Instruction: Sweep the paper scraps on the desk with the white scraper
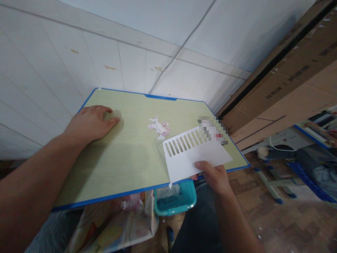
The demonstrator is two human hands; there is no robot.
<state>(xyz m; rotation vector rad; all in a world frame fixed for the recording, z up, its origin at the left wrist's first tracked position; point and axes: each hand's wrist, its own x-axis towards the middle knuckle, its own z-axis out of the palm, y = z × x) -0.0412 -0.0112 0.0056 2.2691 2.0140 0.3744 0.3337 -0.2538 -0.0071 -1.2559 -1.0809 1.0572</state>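
Observation:
A white sheet with a row of long slots [181, 165] is pinched in my right hand [216, 177], thumb on top, over the front edge of the desk. A small scrap [170, 185] hangs by the sheet's lower left corner. Just beyond the sheet lies a small heap of torn white and pink paper bits [160, 127] on the pale green desktop [126, 165]. My left hand [92, 123] is at the desk's left side, holding nothing, its thumb and fingers apart and slightly curved.
A blurred-out item [213, 130] is at the sheet's far right. Below the front edge are a teal basket [175, 207] and a patterned bag [113, 232] with paper scraps. Cardboard boxes [286, 84] stand at right; a grey cable [181, 47] runs down the wall behind.

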